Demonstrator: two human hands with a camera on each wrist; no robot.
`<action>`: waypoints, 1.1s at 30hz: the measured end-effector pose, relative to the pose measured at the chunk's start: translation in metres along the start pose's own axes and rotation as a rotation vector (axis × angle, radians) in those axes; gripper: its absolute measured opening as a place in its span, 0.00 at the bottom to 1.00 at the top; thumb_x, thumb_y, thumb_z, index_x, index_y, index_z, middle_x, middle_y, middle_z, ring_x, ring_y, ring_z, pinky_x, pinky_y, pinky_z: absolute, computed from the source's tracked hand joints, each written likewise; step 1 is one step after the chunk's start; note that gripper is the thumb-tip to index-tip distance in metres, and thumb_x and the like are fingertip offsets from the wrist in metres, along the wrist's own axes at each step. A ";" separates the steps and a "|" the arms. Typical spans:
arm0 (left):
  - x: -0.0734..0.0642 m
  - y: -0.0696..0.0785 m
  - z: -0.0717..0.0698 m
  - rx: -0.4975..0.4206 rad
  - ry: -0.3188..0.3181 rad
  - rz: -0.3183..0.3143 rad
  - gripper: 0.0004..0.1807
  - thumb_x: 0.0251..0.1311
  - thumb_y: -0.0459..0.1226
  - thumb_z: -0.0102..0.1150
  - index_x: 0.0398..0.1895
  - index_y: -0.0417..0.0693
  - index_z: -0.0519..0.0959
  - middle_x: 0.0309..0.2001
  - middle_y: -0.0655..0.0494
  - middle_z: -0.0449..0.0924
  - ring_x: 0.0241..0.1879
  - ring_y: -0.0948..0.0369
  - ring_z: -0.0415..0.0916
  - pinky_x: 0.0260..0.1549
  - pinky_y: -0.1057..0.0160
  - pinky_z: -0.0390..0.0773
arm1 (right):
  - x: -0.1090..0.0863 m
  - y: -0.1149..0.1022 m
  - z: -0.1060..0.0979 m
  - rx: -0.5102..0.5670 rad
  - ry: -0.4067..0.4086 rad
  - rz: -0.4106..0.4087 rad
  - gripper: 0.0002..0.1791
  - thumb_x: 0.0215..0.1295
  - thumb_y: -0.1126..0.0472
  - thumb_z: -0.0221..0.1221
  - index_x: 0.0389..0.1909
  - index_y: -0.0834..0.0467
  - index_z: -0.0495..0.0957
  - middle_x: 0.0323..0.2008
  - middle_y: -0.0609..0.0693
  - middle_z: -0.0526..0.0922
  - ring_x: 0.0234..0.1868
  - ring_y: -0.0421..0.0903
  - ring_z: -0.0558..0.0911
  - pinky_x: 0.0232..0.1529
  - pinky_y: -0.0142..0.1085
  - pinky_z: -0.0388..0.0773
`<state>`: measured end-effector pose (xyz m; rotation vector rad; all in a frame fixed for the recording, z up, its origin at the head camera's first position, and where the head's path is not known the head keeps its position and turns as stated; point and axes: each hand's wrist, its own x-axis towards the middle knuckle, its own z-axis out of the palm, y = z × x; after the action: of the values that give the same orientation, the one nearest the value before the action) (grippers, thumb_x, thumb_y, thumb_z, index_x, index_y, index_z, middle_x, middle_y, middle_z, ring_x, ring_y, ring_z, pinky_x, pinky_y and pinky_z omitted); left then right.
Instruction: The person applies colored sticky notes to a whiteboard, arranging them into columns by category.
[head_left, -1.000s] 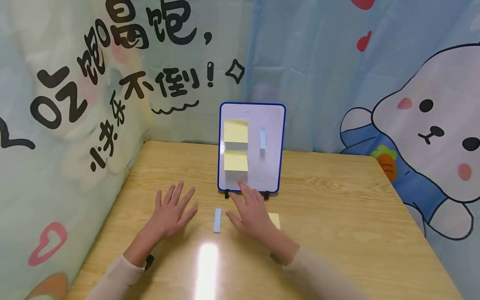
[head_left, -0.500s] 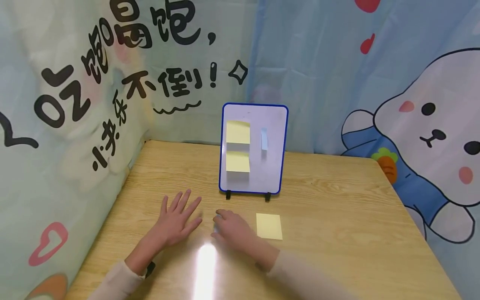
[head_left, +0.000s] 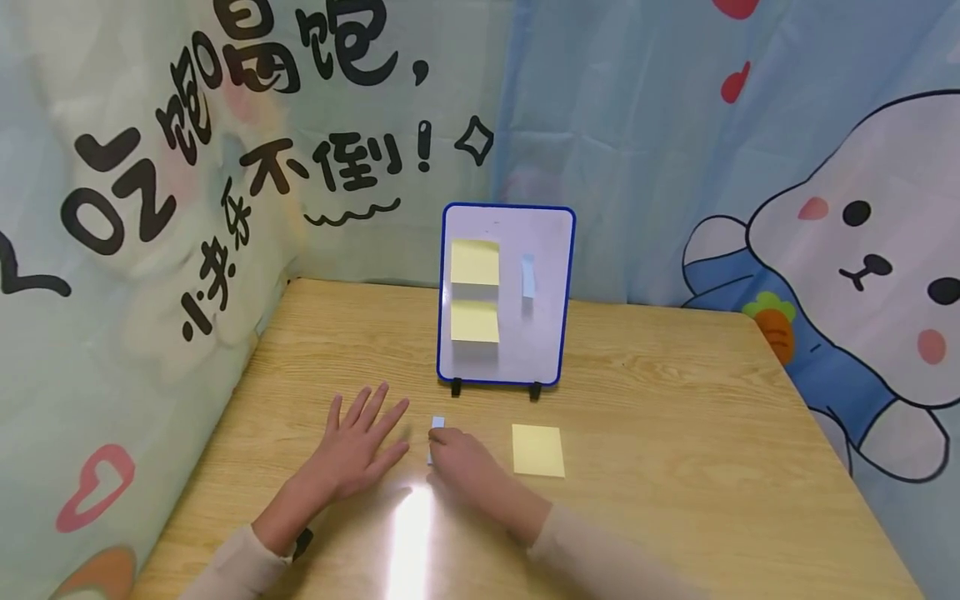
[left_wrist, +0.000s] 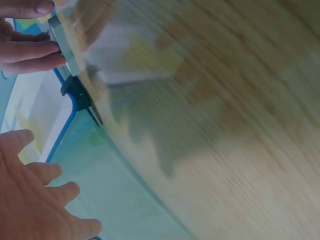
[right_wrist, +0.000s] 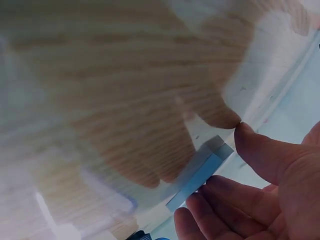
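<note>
My right hand (head_left: 476, 471) is over a narrow blue sticky-note pad (head_left: 437, 422) on the table, covering part of it. In the right wrist view, its curled fingers (right_wrist: 220, 192) touch one long side of the blue pad (right_wrist: 197, 181), while the thumb (right_wrist: 252, 145) tip touches the table near its end. My left hand (head_left: 352, 450) rests on the table to the left, fingers spread, holding nothing. A yellow sticky note (head_left: 537, 451) lies right of my right hand. Behind stands a blue-framed whiteboard (head_left: 517, 350) bearing two yellow notes (head_left: 475, 262) and a blue strip (head_left: 528, 277).
The whiteboard stands on black feet (head_left: 535, 392) near the back of the wooden table (head_left: 675, 400). A printed curtain (head_left: 600, 150) hangs behind the table and along its left side. Light glares off the tabletop in front of my hands.
My right hand has moved from in front of the whiteboard back and left onto the blue pad, uncovering the yellow note. Its fingers have curled in. My left hand has shifted slightly right.
</note>
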<state>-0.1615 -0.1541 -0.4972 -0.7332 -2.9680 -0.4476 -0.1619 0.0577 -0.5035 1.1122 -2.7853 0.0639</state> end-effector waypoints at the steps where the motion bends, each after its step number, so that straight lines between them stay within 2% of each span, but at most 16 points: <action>1: 0.000 0.000 0.000 0.002 -0.001 -0.001 0.32 0.66 0.61 0.30 0.71 0.65 0.51 0.73 0.52 0.44 0.72 0.49 0.42 0.64 0.36 0.36 | 0.000 0.000 0.000 -0.001 0.020 -0.011 0.15 0.53 0.56 0.64 0.37 0.63 0.82 0.43 0.53 0.80 0.41 0.48 0.80 0.43 0.36 0.78; 6: -0.001 0.000 0.002 0.015 -0.001 0.001 0.32 0.66 0.62 0.28 0.71 0.65 0.52 0.73 0.53 0.43 0.72 0.49 0.42 0.64 0.36 0.37 | 0.001 0.004 0.003 -0.014 0.109 -0.052 0.10 0.53 0.59 0.63 0.31 0.62 0.83 0.37 0.51 0.81 0.33 0.45 0.80 0.32 0.33 0.77; 10: -0.001 -0.001 0.002 0.015 0.008 -0.002 0.32 0.66 0.62 0.28 0.71 0.66 0.52 0.73 0.52 0.44 0.72 0.49 0.42 0.64 0.37 0.36 | 0.003 0.007 0.006 -0.015 0.139 -0.050 0.06 0.51 0.61 0.64 0.27 0.60 0.83 0.35 0.50 0.83 0.32 0.44 0.81 0.31 0.32 0.77; 12: -0.001 -0.002 0.003 0.020 0.011 -0.002 0.32 0.66 0.62 0.28 0.71 0.66 0.52 0.73 0.52 0.44 0.72 0.49 0.42 0.64 0.36 0.37 | 0.004 0.006 0.002 0.002 0.107 -0.031 0.06 0.49 0.61 0.65 0.26 0.60 0.84 0.35 0.50 0.83 0.33 0.44 0.82 0.34 0.33 0.78; 17: -0.002 -0.001 0.002 0.017 -0.002 0.003 0.31 0.66 0.61 0.30 0.70 0.66 0.53 0.73 0.52 0.45 0.72 0.48 0.43 0.64 0.36 0.37 | 0.007 0.005 -0.002 0.018 0.032 -0.010 0.05 0.52 0.60 0.63 0.23 0.58 0.84 0.37 0.50 0.84 0.35 0.45 0.83 0.37 0.34 0.79; 23: -0.005 0.002 0.005 0.005 -0.039 0.013 0.31 0.66 0.61 0.30 0.70 0.67 0.53 0.73 0.51 0.44 0.72 0.47 0.43 0.64 0.36 0.36 | 0.008 0.004 -0.005 0.065 0.036 -0.012 0.07 0.52 0.59 0.64 0.22 0.58 0.83 0.36 0.50 0.84 0.35 0.46 0.83 0.37 0.36 0.79; 29: -0.006 0.004 0.007 0.012 -0.028 0.035 0.30 0.66 0.60 0.31 0.70 0.67 0.53 0.73 0.52 0.44 0.72 0.47 0.42 0.64 0.37 0.37 | 0.007 0.006 -0.003 0.072 0.027 -0.006 0.08 0.54 0.59 0.63 0.28 0.61 0.83 0.39 0.52 0.83 0.40 0.47 0.81 0.45 0.35 0.78; 33: -0.005 0.005 0.008 0.023 -0.047 0.049 0.31 0.66 0.61 0.29 0.70 0.67 0.53 0.74 0.52 0.43 0.72 0.48 0.42 0.65 0.37 0.38 | 0.008 0.008 -0.003 0.104 0.006 0.010 0.07 0.54 0.59 0.63 0.25 0.60 0.83 0.39 0.53 0.84 0.40 0.48 0.82 0.44 0.36 0.78</action>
<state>-0.1544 -0.1497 -0.5041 -0.8231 -2.9859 -0.3983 -0.1729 0.0576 -0.4996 1.1190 -2.8114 0.2150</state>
